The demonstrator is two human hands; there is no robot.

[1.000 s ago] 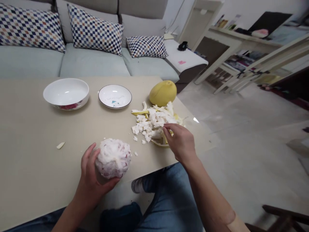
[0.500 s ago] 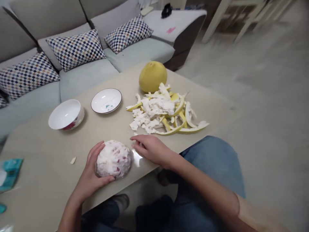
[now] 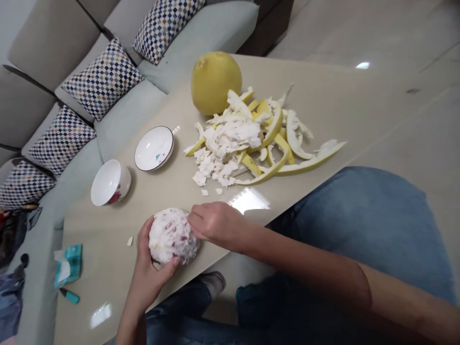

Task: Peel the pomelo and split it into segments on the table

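A peeled pomelo (image 3: pixel 171 235), white with pinkish-red patches, rests near the table's front edge. My left hand (image 3: pixel 153 258) is wrapped round its left side, thumb at the front. Against its upper right side, my right hand (image 3: pixel 215 223) has its fingers pinched together; whether a bit of pith is between them is hidden. Beyond the hands lies a heap of yellow peel strips and white pith (image 3: pixel 237 139). A whole yellow pomelo (image 3: pixel 216 82) stands behind that heap.
On the table (image 3: pixel 143 191) are a white bowl (image 3: pixel 108 184), a shallow dish (image 3: pixel 154 148) with a dark rim, a teal tissue pack (image 3: pixel 70 264) and a small teal-and-black object (image 3: pixel 70 295). A sofa with checkered cushions (image 3: pixel 102 79) runs along the far side.
My right hand has moved left onto the peeled pomelo, and its fingers have closed. My left hand still holds the fruit. The head view has turned and tilted.
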